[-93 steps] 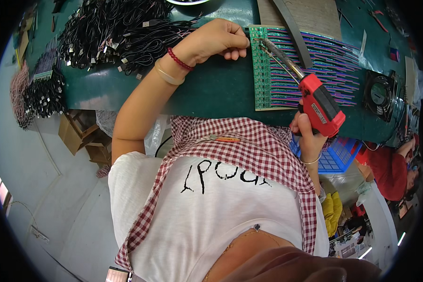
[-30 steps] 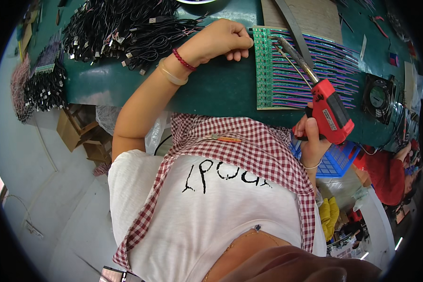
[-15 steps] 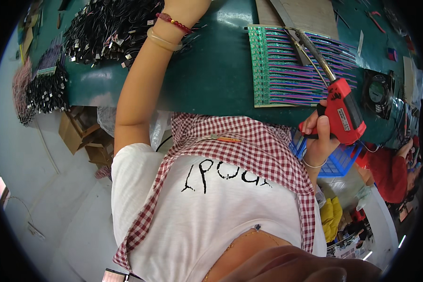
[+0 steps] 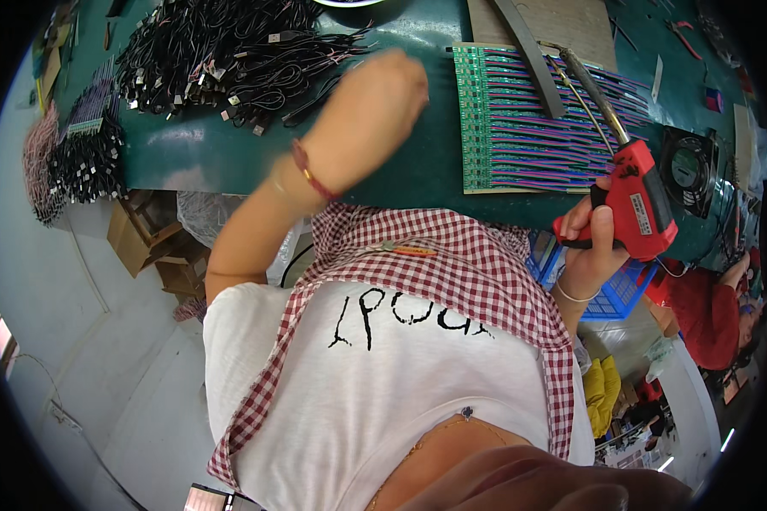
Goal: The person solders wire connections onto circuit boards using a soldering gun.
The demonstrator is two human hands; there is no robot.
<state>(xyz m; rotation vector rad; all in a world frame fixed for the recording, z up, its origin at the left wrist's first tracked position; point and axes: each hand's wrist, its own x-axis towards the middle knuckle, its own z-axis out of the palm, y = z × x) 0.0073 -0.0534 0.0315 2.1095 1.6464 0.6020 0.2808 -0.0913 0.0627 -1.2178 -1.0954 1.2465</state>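
At the desk's (image 4: 439, 170) near edge, I have the right hand (image 4: 592, 234) wrapped around the handle of a red soldering gun (image 4: 639, 200), its metal tip pointing toward the far side. Near the right end I see a black fan (image 4: 689, 170). Inward from the near edge lies the green circuit board panel (image 4: 475, 119) with its rows of wires (image 4: 571, 140). Left of it, the left hand (image 4: 375, 106) is blurred, fingers curled; whether they hold anything, I can't tell. Beyond, toward the far left, black cables (image 4: 204, 60) lie heaped.
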